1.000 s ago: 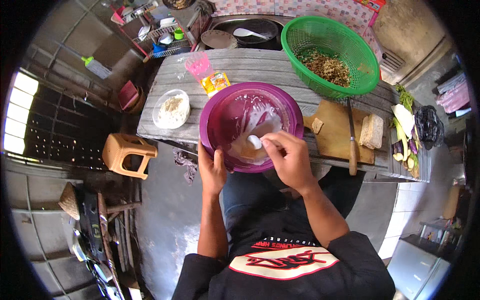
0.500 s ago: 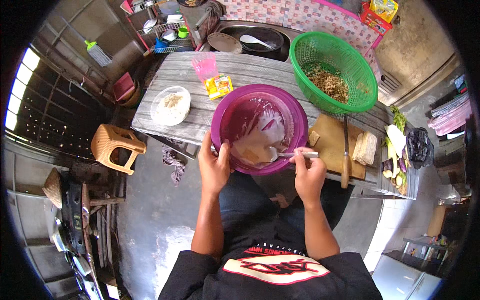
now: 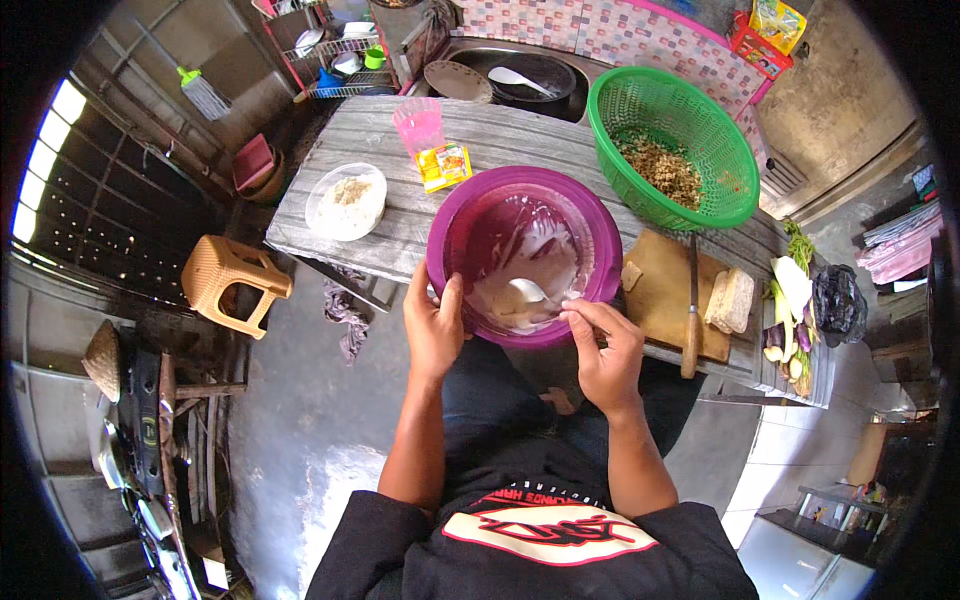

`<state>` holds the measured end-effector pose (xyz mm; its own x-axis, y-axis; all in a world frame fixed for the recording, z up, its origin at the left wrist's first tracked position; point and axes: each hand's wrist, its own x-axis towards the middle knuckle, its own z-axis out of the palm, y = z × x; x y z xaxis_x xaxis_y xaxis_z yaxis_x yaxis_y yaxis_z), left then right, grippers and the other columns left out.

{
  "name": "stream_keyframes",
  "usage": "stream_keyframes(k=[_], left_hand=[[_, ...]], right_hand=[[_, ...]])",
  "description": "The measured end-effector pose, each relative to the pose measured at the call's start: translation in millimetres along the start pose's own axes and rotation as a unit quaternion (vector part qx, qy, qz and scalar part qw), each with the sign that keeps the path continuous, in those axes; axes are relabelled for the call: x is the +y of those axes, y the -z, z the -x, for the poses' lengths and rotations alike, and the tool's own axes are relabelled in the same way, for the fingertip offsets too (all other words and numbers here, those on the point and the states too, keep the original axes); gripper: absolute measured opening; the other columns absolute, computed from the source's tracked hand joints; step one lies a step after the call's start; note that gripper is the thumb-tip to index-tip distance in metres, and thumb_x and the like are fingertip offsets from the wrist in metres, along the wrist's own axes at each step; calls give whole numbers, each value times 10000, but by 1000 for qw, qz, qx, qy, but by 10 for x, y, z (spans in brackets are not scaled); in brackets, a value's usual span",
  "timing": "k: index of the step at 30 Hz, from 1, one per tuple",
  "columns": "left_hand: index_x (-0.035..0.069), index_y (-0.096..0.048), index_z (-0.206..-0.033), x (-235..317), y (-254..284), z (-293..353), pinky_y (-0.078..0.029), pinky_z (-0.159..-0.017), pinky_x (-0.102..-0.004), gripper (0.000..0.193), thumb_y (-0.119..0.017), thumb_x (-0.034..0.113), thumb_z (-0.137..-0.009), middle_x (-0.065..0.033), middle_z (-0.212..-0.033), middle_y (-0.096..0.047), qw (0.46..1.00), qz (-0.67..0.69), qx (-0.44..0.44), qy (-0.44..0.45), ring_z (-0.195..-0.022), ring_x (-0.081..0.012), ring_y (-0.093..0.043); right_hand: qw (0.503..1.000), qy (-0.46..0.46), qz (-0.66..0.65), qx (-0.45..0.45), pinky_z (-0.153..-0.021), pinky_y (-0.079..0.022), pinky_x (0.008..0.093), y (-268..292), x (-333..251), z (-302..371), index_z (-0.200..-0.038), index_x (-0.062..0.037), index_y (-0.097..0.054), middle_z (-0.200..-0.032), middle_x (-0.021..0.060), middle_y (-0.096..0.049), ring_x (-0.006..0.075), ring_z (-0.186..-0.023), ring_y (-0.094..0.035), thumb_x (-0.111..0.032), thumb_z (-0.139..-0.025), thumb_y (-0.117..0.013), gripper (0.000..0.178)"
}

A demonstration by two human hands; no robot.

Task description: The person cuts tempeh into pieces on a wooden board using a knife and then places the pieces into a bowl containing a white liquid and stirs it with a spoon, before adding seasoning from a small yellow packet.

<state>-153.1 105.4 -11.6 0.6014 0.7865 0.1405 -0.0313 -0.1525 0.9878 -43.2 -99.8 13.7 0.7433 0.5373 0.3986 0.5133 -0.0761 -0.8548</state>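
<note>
A purple bowl [image 3: 604,222] is tilted toward me at the table's front edge, with whitish batter [image 3: 496,303] pooled in its lower part and smeared up its wall. My left hand [image 3: 436,325] is closed on the bowl's near left rim, thumb inside. In my right hand [image 3: 608,350] a metal spoon [image 3: 529,290] is pinched by its handle, its head in the batter. Right of the bowl, a cutting board [image 3: 660,285] carries a knife [image 3: 692,310], a pale block that looks like tempeh [image 3: 731,300] and a small cut piece [image 3: 631,276].
On the grey table [image 3: 330,135] stand a clear tub of white powder [image 3: 346,202], a yellow packet [image 3: 443,167], a pink cup [image 3: 418,124] and a green basket [image 3: 735,160] of brown crumbly food. Vegetables [image 3: 793,300] lie at the right end. A stool [image 3: 235,285] stands left.
The spoon has moved left within the bowl, its head now coated in batter. My right hand has moved slightly left and lower with it. My left hand keeps its hold on the rim.
</note>
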Motion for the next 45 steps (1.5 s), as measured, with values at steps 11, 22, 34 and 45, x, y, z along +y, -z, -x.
stream_keyframes(k=[11, 22, 34, 45], left_hand=[[-38, -618, -1409, 132, -40, 50, -503, -624, -251, 365, -636, 82, -1065, -57, -1080, -732, 999, 29, 14, 31, -766, -66, -621], [-22, -606, -1394, -69, -59, 64, -520, -531, -252, 365, -668, 22, -1037, -79, -1267, -634, 999, 38, 19, -6, -729, -89, -661], [-57, -534, -1489, 2, -26, 76, -491, -546, -224, 464, -672, 80, -1068, -61, -1018, -734, 996, 49, 22, 64, -696, -49, -642], [-64, -560, -1467, -72, -30, 38, -516, -639, -228, 434, -663, 81, -1072, -79, -1116, -722, 997, 64, 39, 17, -783, -67, -648]], right_hand=[[997, -72, 1, 38, -743, -565, 307, 181, 26, -45, -1100, 55, -761, -952, 136, -775, 165, -848, -733, -56, -1048, -690, 142], [937, -266, -222, 52, -503, -464, 235, -101, 147, 174, -1155, 32, -701, -931, 137, -790, 79, -581, -622, -151, -1111, -618, 206], [971, -143, -188, 27, -533, -484, 210, -111, 31, 8, -1210, 41, -740, -1054, 127, -788, 104, -722, -686, -108, -1095, -649, 209], [976, -152, -155, -26, -652, -516, 238, 183, 92, -8, -1191, 41, -755, -1004, 85, -798, 74, -721, -626, -103, -1089, -655, 203]])
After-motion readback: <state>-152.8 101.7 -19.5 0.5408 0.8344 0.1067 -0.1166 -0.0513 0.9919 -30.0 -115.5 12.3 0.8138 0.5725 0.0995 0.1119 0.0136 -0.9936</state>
